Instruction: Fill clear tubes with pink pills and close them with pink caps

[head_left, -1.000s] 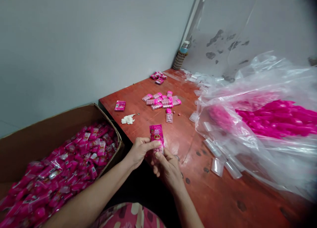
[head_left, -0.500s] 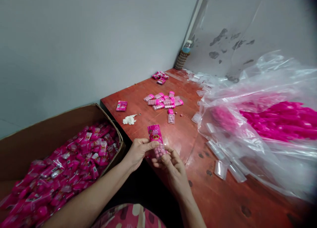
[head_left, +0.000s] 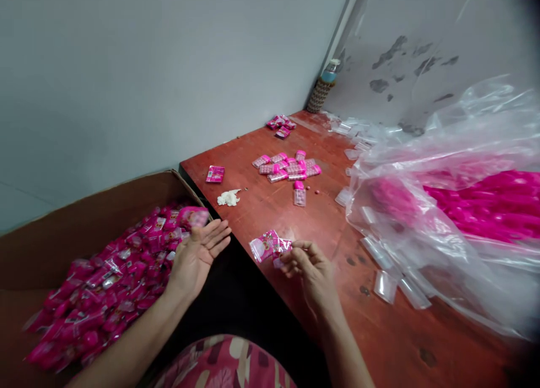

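My left hand is over the right side of the cardboard box, palm up with its fingers spread. A blurred pink packet is just beyond its thumb, above the packets heaped in the box. Over the table's near edge, my right hand pinches a shiny pink wrapper between thumb and fingers. Another pink-and-clear wrapper lies against it on the left. Farther back sits a clear container with a pink cap, filled with small pink balls, in front of a group of similar containers.
The cardboard box stands left of the red table. Crumpled white tissue and a flat pink packet lie near its left edge. A large clear bag of pink pieces covers the right. A bottle stands at the back.
My left hand has moved left, off the filled packet it held with my right hand, and opened over the box. The packet is now above the box. My right hand now holds a wrapper.
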{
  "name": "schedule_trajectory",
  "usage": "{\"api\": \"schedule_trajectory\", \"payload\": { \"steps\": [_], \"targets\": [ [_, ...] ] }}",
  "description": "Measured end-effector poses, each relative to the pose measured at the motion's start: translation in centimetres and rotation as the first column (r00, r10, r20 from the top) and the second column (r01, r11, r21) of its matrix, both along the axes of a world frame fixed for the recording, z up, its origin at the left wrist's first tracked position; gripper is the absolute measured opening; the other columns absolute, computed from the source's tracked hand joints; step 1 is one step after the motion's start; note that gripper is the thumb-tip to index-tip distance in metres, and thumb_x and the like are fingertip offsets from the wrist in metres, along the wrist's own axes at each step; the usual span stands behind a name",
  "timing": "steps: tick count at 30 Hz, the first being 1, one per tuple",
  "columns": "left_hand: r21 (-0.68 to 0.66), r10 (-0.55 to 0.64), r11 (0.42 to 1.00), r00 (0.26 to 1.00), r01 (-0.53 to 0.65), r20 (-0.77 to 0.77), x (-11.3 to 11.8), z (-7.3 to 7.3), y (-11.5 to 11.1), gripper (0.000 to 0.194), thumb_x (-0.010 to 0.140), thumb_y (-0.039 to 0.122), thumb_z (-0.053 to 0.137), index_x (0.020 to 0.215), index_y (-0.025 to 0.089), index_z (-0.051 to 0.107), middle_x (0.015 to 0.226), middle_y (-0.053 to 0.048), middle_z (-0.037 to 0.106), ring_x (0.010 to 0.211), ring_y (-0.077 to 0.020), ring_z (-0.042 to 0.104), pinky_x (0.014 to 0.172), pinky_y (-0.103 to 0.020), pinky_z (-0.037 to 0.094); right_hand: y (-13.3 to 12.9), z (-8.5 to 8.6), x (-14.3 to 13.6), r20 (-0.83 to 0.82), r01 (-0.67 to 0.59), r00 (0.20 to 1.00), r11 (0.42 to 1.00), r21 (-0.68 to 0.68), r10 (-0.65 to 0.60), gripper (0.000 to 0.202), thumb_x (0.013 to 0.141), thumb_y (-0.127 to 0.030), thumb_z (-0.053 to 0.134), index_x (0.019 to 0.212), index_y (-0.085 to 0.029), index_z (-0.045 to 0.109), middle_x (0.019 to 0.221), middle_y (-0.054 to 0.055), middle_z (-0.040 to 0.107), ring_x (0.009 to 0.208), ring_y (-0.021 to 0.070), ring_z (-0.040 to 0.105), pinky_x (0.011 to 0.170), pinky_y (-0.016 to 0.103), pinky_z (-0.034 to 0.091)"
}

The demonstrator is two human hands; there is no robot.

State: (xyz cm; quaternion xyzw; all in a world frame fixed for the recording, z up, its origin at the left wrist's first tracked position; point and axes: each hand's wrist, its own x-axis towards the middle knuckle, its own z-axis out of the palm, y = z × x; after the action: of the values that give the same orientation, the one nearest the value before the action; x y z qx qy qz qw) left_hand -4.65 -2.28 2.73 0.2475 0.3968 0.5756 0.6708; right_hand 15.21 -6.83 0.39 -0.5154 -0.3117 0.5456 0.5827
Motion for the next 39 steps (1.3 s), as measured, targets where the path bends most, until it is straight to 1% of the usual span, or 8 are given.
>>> {"api": "schedule_trajectory", "payload": {
  "steps": [4, 8, 19, 22, 26, 32, 35, 39],
  "targets": [
    [0.14, -0.127, 0.968, 0.884, 0.21, -0.45, 2.2, -0.8, 0.2, 0.035, 0.063, 0.034, 0.068, 0.094, 0.018, 0.065, 0.111, -0.01, 0.06, 0.109, -0.0261, 0.049, 0.098, -0.039, 0.032, -0.5, -0.7, 2.2, 0.096, 0.102, 0.991, 0.993, -0.063, -0.096, 0.02, 0.073, -0.035, 0.059, 0.078, -0.017, 0.051, 0.063, 0.0, 0.062, 0.049, 0.0092, 0.055, 0.045, 0.018, 0.042],
    [0.359, -0.072, 0.794, 0.661, 0.492, -0.747, 6.7, -2.3, 0.3, 0.045, 0.057, 0.019, 0.073, 0.1, 0.026, 0.062, 0.123, -0.006, 0.051, 0.126, -0.0254, 0.027, 0.106, -0.043, 0.005, -1.5, -0.9, 3.2, 0.186, 0.134, 0.976, 0.986, -0.1, -0.114, 0.022, 0.073, -0.038, 0.058, 0.079, -0.017, 0.051, 0.065, 0.001, 0.062, 0.05, 0.0093, 0.055, 0.045, 0.018, 0.042],
    [0.458, 0.389, 0.55, 0.272, 0.698, -0.88, 8.7, -4.2, 0.7, 0.023, 0.077, 0.022, 0.055, 0.098, 0.024, 0.062, 0.125, -0.007, 0.049, 0.124, -0.0272, 0.029, 0.101, -0.054, 0.016, 0.0, -1.2, 3.2, 0.379, 0.111, 0.921, 0.993, -0.026, -0.093, 0.032, 0.069, -0.038, 0.061, 0.093, -0.017, 0.053, 0.081, 0.004, 0.063, 0.075, 0.0157, 0.06, 0.069, 0.028, 0.045],
    [0.489, 0.378, 0.545, 0.322, 0.68, -0.868, 8.6, -3.3, 0.7, 0.033, 0.075, 0.027, 0.057, 0.107, 0.024, 0.057, 0.125, -0.007, 0.048, 0.123, -0.0265, 0.032, 0.101, -0.049, 0.023, 1.2, -0.2, 2.7, 0.175, 0.076, 0.982, 0.997, -0.028, -0.07, 0.032, 0.068, -0.035, 0.063, 0.094, -0.019, 0.051, 0.074, -0.001, 0.062, 0.066, 0.0127, 0.058, 0.062, 0.025, 0.045],
    [0.384, 0.066, 0.78, 0.546, 0.494, -0.835, 7.9, -2.7, 1.1, 0.05, 0.07, 0.038, 0.06, 0.115, 0.017, 0.051, 0.11, -0.011, 0.059, 0.1, -0.0243, 0.054, 0.081, -0.033, 0.044, 2.5, 1.2, 2.1, 0.131, 0.068, 0.989, 0.998, 0.016, -0.069, 0.03, 0.066, -0.029, 0.065, 0.091, -0.019, 0.051, 0.066, -0.004, 0.059, 0.06, 0.0091, 0.055, 0.059, 0.021, 0.042],
    [0.109, -0.277, 0.864, 0.645, 0.491, -0.712, 6.1, -2.8, 2.7, 0.038, 0.073, 0.039, 0.053, 0.047, 0.011, 0.054, 0.041, 0.005, 0.038, 0.041, -0.0064, 0.036, 0.041, -0.019, 0.024, 6.1, 1.9, 1.4, 0.323, -0.146, 0.937, 0.989, 0.006, 0.136, 0.028, 0.067, -0.033, 0.063, 0.087, -0.017, 0.052, 0.06, -0.003, 0.057, 0.053, 0.0105, 0.052, 0.051, 0.022, 0.039],
    [0.065, -0.273, 0.903, 0.683, 0.425, -0.677, 5.2, -2.9, 3.2, 0.038, 0.069, 0.037, 0.058, 0.042, 0.012, 0.048, 0.041, 0.006, 0.034, 0.041, -0.0055, 0.033, 0.042, -0.018, 0.024, 10.0, 2.5, 1.1, 0.639, -0.18, 0.76, 0.983, 0.033, 0.118, 0.023, 0.074, -0.038, 0.053, 0.082, -0.017, 0.055, 0.067, 0.001, 0.06, 0.059, 0.0135, 0.054, 0.055, 0.024, 0.04],
    [-0.064, -0.326, 0.939, 0.81, 0.339, -0.487, 4.2, -3.0, 3.4, 0.035, 0.063, 0.037, 0.064, 0.044, 0.012, 0.049, 0.042, 0.003, 0.045, 0.044, -0.0089, 0.046, 0.046, -0.02, 0.037, 17.2, 3.2, -0.2, 0.98, -0.171, 0.197, 0.984, 0.046, -0.012, 0.027, 0.08, -0.038, 0.044, 0.095, -0.019, 0.056, 0.088, 0.007, 0.062, 0.081, 0.0195, 0.055, 0.068, 0.029, 0.038]
  ]
}}
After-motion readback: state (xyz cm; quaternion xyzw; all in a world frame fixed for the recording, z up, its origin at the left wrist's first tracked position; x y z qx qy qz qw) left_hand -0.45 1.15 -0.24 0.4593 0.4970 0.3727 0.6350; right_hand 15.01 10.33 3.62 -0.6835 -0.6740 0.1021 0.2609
